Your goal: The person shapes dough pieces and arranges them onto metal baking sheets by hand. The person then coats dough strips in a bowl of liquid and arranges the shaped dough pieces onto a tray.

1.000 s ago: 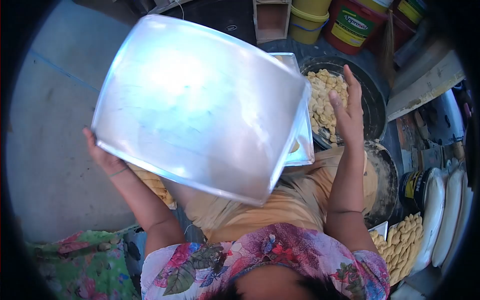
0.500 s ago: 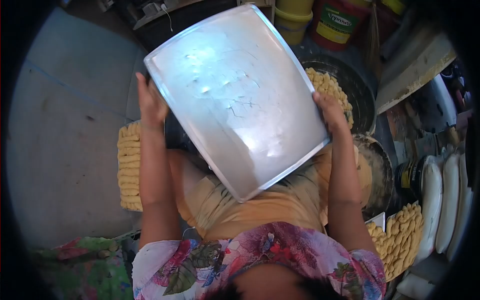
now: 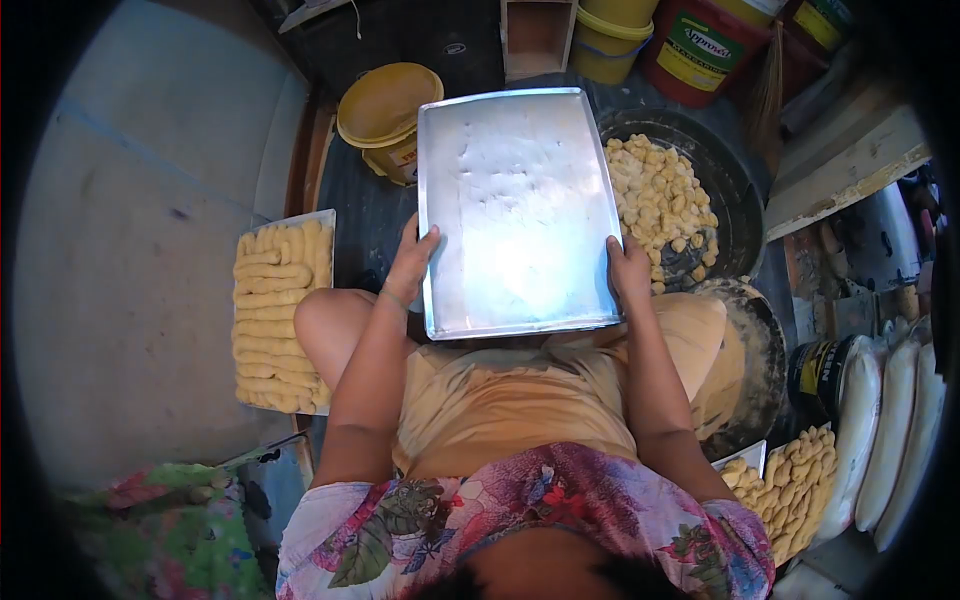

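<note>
- A silver rectangular metal tray (image 3: 515, 200) with a shiny, dented face lies straight in front of the seated person, between the two hands, its near end over the lap.
- Its long axis runs away from the body, almost straight ahead; the short sides face toward and away from the person.
- The left hand (image 3: 408, 262) is clamped on the left long side, thumb at the rim.
- The right hand (image 3: 628, 272) is closed on the right long side, almost opposite the left.
- Neither hand is clearly nearer to the tray; each grip sits closer to its near end than its far end, so most of the tray reaches forward past the hands.
- Whether anything beneath bears the tray cannot be told.
- Beyond the right hand, a wide round black basin (image 3: 742, 200) holds pale yellow dough lumps (image 3: 660, 195), partly hidden by the tray's right edge.
- Past the left forearm, long yellow dough rolls (image 3: 275, 310) lie in rows, well apart from the tray.
- Forward of the left hand, near the tray's far left corner, stands a round yellow plastic bucket (image 3: 388, 105).
</note>
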The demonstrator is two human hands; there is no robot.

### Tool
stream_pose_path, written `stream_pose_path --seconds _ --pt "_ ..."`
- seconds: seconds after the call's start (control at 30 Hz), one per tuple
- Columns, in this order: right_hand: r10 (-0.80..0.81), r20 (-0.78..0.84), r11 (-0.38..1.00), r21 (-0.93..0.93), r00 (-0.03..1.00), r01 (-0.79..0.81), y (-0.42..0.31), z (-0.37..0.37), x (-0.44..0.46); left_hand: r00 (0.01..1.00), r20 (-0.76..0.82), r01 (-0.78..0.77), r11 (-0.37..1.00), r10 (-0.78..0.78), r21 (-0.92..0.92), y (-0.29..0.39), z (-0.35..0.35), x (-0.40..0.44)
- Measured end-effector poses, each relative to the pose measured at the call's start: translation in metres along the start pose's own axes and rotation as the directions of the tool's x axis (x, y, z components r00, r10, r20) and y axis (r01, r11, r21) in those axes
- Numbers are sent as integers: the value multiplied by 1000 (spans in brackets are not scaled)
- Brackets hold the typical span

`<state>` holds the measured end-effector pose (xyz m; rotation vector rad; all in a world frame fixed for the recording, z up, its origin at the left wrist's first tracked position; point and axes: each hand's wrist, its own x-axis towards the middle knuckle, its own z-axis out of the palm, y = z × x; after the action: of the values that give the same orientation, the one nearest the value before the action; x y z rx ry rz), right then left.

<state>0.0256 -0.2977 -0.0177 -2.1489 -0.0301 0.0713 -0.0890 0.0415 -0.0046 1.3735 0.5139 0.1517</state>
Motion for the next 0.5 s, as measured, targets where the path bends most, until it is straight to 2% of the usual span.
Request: stream_pose_path --seconds 0.13,0.23,0.33,0.4,0.5 --pt "-14 51 975 -219 999 25 -1 -5 0 996 -33 -80 986 86 146 -21 -3 11" --pt "17 96 941 -339 995 17 -19 -12 -5 997 -45 -51 990 58 132 -23 -7 14" --pt "104 226 892 -452 969 10 -46 -30 -1 995 -85 -33 981 51 193 -25 -8 15" --pt "-189 142 890 -393 972 230 -70 -38 4 994 -72 -66 976 83 208 -26 -8 15" --pt "-527 37 799 -318 849 510 -147 -58 11 993 -89 -60 984 75 169 -24 -3 12"
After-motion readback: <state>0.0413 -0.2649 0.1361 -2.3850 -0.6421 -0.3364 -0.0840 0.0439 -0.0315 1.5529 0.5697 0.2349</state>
